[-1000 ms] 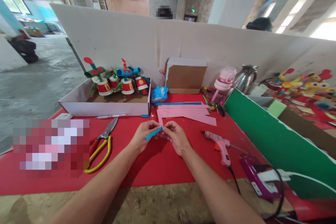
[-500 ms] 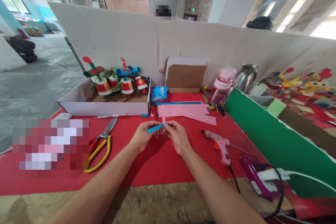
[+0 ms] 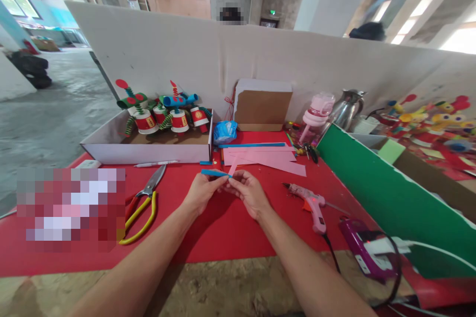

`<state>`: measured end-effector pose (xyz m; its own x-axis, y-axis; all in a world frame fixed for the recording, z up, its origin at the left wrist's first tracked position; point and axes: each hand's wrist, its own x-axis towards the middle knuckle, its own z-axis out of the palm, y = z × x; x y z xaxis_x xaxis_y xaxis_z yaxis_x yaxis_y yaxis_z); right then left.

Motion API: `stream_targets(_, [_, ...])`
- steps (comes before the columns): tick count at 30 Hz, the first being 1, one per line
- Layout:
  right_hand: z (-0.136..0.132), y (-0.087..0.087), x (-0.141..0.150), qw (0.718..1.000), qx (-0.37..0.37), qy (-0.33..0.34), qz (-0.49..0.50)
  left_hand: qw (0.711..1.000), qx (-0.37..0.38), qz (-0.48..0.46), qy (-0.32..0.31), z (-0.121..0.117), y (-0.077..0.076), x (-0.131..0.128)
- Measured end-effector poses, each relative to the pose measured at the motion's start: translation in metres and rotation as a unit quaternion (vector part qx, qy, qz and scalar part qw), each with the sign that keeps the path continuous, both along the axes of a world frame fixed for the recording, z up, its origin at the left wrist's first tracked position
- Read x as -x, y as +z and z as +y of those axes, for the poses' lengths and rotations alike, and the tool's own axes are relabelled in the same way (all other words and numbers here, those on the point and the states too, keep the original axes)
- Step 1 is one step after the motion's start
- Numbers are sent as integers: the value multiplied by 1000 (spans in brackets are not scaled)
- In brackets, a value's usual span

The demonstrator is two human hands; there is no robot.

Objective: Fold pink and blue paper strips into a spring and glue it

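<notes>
Above the red table top, my left hand (image 3: pixel 201 192) pinches a blue paper strip (image 3: pixel 212 173) that sticks out to the left over its thumb. My right hand (image 3: pixel 245 192) grips the right end, where a pink paper strip (image 3: pixel 233 166) meets the blue one at an angle and points up and away. The fingertips of both hands are close together and hide the joint between the strips. Just beyond my hands lie pink paper sheets (image 3: pixel 260 156) with a long blue strip (image 3: pixel 256 145) along their far edge.
A white box (image 3: pixel 148 153) holding cup figures stands at the back left. Shears (image 3: pixel 150 183) and a pen (image 3: pixel 156 164) lie left of my hands. On the right are a pink glue gun (image 3: pixel 316 208), a purple power strip (image 3: pixel 366 250) and a green-sided box (image 3: pixel 375 193).
The blue strip has swung, its left end rising and pointing further left over my left hand. The pink strip now leans right instead of standing straight. My hands stay nearly in place.
</notes>
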<state>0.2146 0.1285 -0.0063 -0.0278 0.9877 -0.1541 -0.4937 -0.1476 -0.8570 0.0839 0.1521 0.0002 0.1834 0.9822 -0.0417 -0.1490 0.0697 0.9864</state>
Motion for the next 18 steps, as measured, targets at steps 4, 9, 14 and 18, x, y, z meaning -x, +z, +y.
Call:
stream_targets(4, [2,-2,-1,1000,6,-13,-28,999,-14,40,-4,0,1,0])
stream_targets(9, [3,-5,-1,997,-11,-28,-74,999,2,54,4,1,-2,-1])
stream_targets(14, [2,-2,-2,997,-21,-18,-77,999,10,39,8,1,-2,-1])
stream_targets(18, [3,1,-6,997,1,4,-74,998,6,69,-3,0,2,1])
